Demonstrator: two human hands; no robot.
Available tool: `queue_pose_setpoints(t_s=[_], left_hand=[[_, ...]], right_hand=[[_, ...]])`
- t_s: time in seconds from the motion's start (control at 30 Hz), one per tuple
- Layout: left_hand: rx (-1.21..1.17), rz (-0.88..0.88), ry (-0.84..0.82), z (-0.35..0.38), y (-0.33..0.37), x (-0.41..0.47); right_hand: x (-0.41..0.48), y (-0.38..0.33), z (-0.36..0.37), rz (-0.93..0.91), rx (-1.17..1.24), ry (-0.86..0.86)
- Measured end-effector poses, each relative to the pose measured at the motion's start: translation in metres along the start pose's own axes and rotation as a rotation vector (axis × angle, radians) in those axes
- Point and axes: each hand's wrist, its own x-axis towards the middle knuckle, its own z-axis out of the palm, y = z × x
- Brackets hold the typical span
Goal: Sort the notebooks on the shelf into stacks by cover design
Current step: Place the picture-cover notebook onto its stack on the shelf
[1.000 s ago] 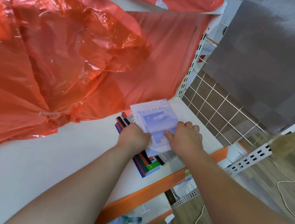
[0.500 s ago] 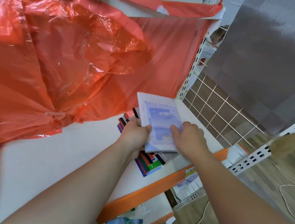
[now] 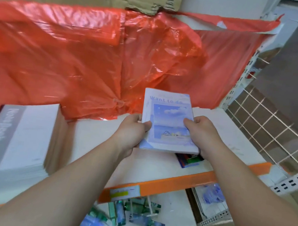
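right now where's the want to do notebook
Head view, right of centre: the want to do notebook is held by the left hand and right hand above the shelf, over the colourful notebooks.

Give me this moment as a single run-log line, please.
left hand: grips pale blue sky-print paper notebook | right hand: grips notebook | notebook: held over multicoloured notebook stack on white shelf

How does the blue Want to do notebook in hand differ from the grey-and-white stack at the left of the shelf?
Cover: the Want to do notebook shows a pale blue sky-and-sea picture; the grey-and-white stack is plain white with a lettered grey band. State: the left hand and right hand hold the notebook above the shelf; the stack rests on it. Thickness: the stack is far thicker than the notebook. Both face cover up.
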Motion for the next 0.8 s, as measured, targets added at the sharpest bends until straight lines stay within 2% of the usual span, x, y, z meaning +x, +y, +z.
queue_pose_setpoints(t_s=[0.13,0.23,0.47,0.6,0.8], left_hand=[[0.016,0.066,0.134,-0.045,0.002,-0.032],[0.031,0.129,0.254,-0.088,0.006,-0.056],[0.073,0.226,0.451,-0.234,-0.013,-0.104],[0.027,0.215,0.524,-0.327,-0.036,-0.134],[0.001,0.131,0.596,-0.446,-0.079,-0.168]], right_hand=[[-0.023,-0.020,0.046,-0.035,0.028,-0.059],[-0.043,-0.047,0.085,-0.128,-0.016,-0.071],[-0.100,-0.114,0.206,-0.257,0.034,-0.172],[-0.145,-0.154,0.285,-0.330,0.000,-0.221],[-0.204,-0.186,0.395,-0.296,-0.044,-0.280]])
